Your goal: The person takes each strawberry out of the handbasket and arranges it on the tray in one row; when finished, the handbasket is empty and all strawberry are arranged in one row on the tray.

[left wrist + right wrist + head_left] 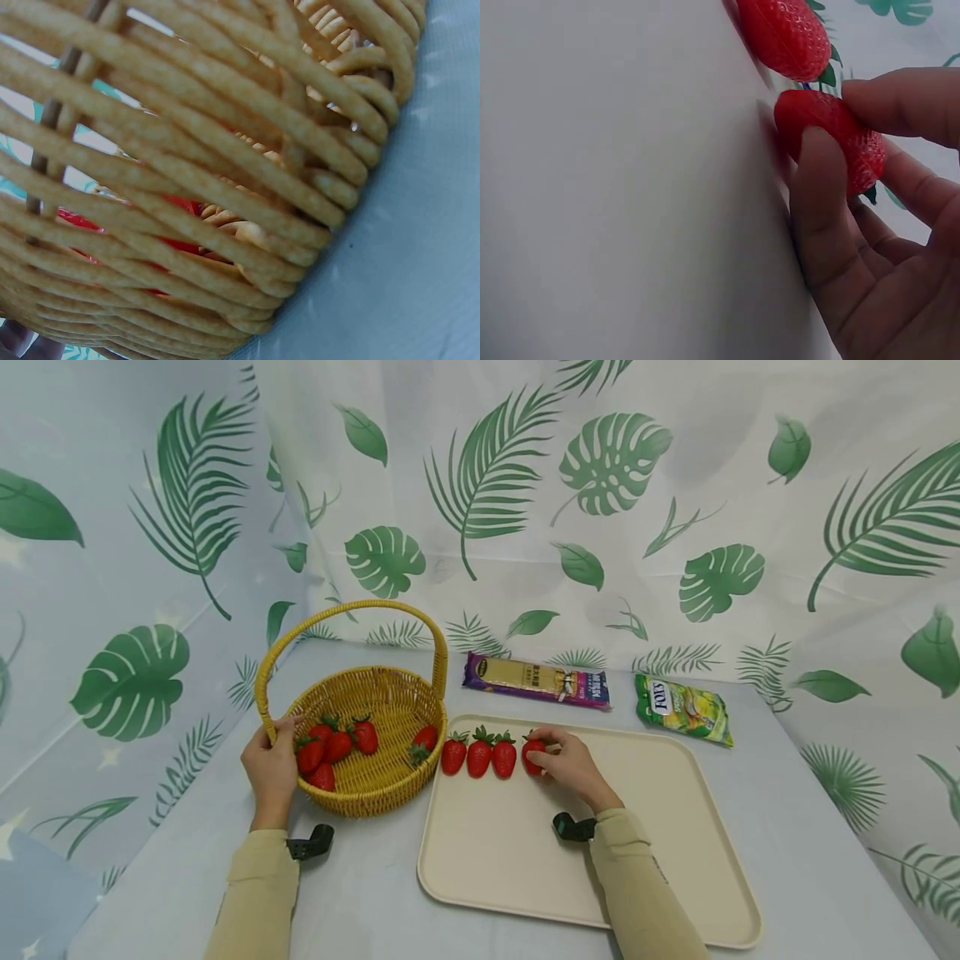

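My left hand (272, 768) grips the left side of a yellow wicker basket (375, 806) near the foot of its tall handle. Several red strawberries (339, 746) with green leaves lie in the basket, mostly on its left side. My right hand (573, 768) pinches a strawberry (829, 139) between thumb and fingers, low over the beige tray (517, 868). To its left, three strawberries (480, 758) form a row along the tray's far edge, leaves pointing away. Only woven basket wall (187, 165) fills most of the left wrist view, with red showing through its gaps.
Behind the tray lies a purple and gold packet of pasta (536, 681). A green FOX'S candy bag (684, 708) lies at the tray's far right corner. Leaf-printed cloth (510, 577) hangs behind and at both sides of the pale table (360, 893).
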A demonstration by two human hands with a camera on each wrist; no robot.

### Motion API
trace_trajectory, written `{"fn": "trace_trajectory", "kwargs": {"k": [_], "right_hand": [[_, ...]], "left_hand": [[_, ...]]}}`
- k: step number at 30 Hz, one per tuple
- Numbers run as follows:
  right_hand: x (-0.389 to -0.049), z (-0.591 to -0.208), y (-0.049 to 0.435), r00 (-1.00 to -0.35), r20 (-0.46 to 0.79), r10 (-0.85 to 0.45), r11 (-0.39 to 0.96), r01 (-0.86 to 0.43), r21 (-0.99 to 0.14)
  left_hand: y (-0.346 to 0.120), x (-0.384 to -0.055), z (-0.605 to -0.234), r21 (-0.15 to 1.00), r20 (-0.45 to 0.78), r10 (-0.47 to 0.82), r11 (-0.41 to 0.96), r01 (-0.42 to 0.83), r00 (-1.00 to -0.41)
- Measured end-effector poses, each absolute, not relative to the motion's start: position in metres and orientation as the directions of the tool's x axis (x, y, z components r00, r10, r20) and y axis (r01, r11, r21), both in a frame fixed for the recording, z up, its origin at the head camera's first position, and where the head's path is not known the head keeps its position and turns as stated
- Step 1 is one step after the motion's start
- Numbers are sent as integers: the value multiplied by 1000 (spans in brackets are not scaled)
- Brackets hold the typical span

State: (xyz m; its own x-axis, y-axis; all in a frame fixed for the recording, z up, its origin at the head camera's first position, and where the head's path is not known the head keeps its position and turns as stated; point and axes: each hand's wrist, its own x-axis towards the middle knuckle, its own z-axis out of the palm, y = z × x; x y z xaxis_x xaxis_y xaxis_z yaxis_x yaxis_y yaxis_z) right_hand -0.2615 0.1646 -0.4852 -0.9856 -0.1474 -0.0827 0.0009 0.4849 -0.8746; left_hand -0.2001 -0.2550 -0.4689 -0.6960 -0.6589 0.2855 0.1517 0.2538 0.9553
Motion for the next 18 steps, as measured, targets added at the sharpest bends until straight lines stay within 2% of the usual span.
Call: {"fn": "trace_trajectory", "kwargs": {"k": [8,18], "right_hand": [[-261,-486,168,-983,-75,-168,499,-19,-866],[-261,-486,167,-979,-111,-169,403,34,-915]], "left_hand": [[-255,-201,-469,956,284,-660,250,153,-696],[-255,-200,-468,954,290,-654,254,158,-699]]}}
